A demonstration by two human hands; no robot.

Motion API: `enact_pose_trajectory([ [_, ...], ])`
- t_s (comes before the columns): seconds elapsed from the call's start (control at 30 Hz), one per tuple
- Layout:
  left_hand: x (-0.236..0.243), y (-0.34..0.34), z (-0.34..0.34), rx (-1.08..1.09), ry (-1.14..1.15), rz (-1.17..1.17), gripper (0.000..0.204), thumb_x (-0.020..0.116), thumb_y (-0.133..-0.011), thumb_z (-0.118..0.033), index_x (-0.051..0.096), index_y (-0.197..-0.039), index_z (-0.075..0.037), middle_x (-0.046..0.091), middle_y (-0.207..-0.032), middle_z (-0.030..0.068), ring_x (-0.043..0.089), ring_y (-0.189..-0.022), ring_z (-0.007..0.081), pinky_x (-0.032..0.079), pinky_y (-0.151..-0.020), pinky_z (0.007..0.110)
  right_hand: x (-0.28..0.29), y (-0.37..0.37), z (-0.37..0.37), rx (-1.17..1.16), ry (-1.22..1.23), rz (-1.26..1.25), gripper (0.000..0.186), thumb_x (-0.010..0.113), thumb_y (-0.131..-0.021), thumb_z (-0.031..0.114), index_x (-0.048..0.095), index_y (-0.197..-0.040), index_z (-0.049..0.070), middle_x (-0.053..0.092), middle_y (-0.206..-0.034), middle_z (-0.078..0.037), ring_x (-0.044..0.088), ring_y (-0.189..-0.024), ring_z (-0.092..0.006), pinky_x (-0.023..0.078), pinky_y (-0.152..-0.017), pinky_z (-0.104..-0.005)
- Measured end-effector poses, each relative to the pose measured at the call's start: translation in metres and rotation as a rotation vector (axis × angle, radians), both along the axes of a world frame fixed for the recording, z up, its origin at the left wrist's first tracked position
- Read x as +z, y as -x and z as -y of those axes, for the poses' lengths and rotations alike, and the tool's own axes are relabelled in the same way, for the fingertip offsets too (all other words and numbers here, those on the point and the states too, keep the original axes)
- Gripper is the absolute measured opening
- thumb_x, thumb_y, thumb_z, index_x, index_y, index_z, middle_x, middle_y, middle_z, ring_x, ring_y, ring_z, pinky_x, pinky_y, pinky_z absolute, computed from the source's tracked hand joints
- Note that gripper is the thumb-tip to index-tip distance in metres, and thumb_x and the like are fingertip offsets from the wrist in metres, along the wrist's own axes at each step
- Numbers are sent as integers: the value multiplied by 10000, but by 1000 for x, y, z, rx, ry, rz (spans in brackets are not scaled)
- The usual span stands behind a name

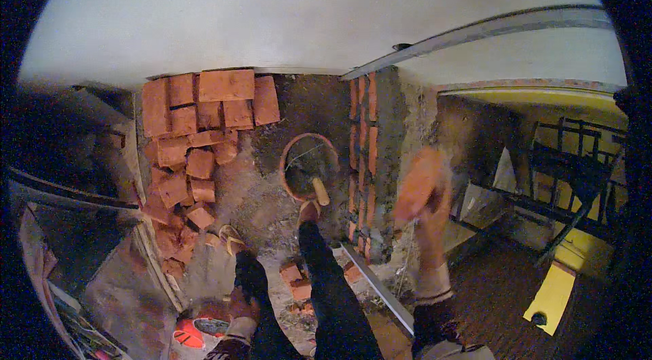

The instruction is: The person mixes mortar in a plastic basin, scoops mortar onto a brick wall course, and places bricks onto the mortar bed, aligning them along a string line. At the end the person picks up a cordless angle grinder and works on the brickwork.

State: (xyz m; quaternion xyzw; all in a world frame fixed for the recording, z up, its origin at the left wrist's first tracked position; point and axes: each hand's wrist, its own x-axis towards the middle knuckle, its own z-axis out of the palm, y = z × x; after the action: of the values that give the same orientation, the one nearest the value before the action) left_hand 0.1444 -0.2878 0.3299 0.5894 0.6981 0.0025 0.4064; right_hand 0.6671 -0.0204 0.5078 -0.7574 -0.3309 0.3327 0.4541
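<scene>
My right hand (429, 221) is raised beside a low brick wall (363, 156) and grips an orange brick (418, 183); both are blurred by motion. The wall's top course shows red bricks set in grey mortar. My left hand (244, 295) hangs low by my leg, dark and dim, and I cannot make out whether it holds anything. A round orange-rimmed pan of mortar (309, 166) sits on the floor left of the wall, with a wooden trowel handle (319, 190) sticking out of it. My foot (309, 212) rests at the pan's near edge.
A pile of red bricks (197, 129) fills the floor to the left. A long metal straightedge (377, 285) lies at the wall's foot. Loose brick pieces (295, 282) lie by my leg. A black metal frame (564, 170) and a yellow board (550, 295) stand at right.
</scene>
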Motion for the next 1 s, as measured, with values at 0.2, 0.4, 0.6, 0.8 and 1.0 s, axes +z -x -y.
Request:
enact_pose_trajectory([
  [0.2, 45, -137, -8, 51, 454, 90, 699, 784, -783, -423, 583, -1343, -57, 662, -1199, 257, 647, -1087, 432, 522, -918, 556, -57, -156, -72, -105, 117, 511, 790, 772, -879, 235, 389, -1537, 23, 534, -1465, -138, 519, -1341, -277, 414, -1125, -390],
  [0.4, 101, -315, -18, -149, 619, 68, 1123, 685, -765, -779, 264, -1620, -185, 229, -1604, 346, 150, -1486, 590, 184, -1185, 698, -174, -208, -143, 129, -4, 293, 763, 811, -827, 148, 461, -1491, 13, 558, -1443, -144, 542, -1325, -252, 443, -1112, -368],
  [0.6, 98, -335, -46, -260, 834, -55, 1245, 619, -706, -887, 95, -1660, -282, 18, -1669, 330, -7, -1519, 585, 93, -1178, 737, -229, -207, -199, 218, 190, 428, 840, 890, -731, 234, 514, -1448, 9, 590, -1394, -201, 586, -1287, -312, 481, -1079, -422],
  [0.8, 93, -353, -37, -240, 727, -169, 1241, 612, -708, -891, 104, -1657, -272, 67, -1664, 326, 28, -1533, 552, 86, -1196, 710, -258, -196, -219, 158, 221, 615, 865, 898, -750, 261, 496, -1465, -13, 569, -1409, -247, 565, -1306, -350, 473, -1088, -439],
  [1.0, 98, -353, -64, -263, 895, -104, 1253, 617, -706, -888, 93, -1658, -265, 58, -1667, 323, 25, -1534, 549, 91, -1206, 695, -268, -201, -226, 191, 241, 476, 937, 911, -705, 344, 501, -1500, 65, 571, -1390, -276, 537, -1314, -428, 463, -1088, -487],
])
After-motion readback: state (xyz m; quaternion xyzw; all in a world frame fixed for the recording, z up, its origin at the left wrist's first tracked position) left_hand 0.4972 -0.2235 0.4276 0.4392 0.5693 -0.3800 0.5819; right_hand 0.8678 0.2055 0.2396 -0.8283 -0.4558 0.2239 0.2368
